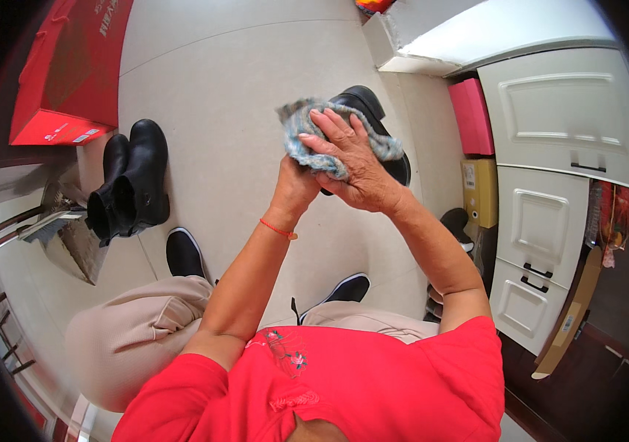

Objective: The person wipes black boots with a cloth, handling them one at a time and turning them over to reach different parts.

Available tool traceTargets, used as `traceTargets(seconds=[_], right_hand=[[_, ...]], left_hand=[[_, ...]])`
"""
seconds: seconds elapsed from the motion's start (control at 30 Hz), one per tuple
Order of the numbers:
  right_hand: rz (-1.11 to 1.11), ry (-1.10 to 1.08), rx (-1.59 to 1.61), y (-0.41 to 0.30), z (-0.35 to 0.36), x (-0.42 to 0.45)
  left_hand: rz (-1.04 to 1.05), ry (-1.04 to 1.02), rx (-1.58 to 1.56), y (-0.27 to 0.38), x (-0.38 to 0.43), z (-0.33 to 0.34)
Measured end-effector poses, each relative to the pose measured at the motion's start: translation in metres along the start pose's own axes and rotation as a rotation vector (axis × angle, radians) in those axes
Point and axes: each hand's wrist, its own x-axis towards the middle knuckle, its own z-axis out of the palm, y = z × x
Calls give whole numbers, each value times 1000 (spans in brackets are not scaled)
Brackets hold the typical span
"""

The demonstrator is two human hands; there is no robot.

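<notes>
A black shoe [370, 102] is held out in front of me, its dark heel and sole edge facing away and to the right. A crumpled grey-blue patterned cloth [300, 124] covers much of it. My right hand [350, 157] lies over the cloth with fingers spread, pressing it against the shoe. Below and to the left is my left hand [299, 185], under the cloth's near edge; its fingers are hidden, and it appears to support the shoe. A red cord bracelet [278, 228] circles the left wrist.
A pair of black boots [146, 171] stands left, beside a large red box [71, 83] and a dustpan [79, 248]. White cabinets [546, 215] line the right, with a pink box [472, 116] and a yellow box [480, 190] alongside. My feet rest on the tiled floor [226, 110].
</notes>
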Motion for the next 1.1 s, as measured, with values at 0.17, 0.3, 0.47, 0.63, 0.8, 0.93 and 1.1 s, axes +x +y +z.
traceTargets(seconds=[0.17,0.3,0.47,0.63,0.8,0.93,1.1], right_hand=[[264,286,53,43,-30,-10],[109,202,-148,23,-24,-17],[-2,200,146,-12,-10,-9],[572,609,1217,29,-15,-19],[889,619,1640,33,27,-25],[1188,565,1597,53,73,-56],[1226,655,1501,67,62,-64]], left_hand=[[-132,-175,104,14,-10,17],[-47,-62,164,13,-4,16],[190,-47,426,24,3,7],[522,46,903,37,-15,31],[710,18,1219,-9,-20,22],[707,-64,1203,-41,-34,12],[333,266,422,-40,-19,11]])
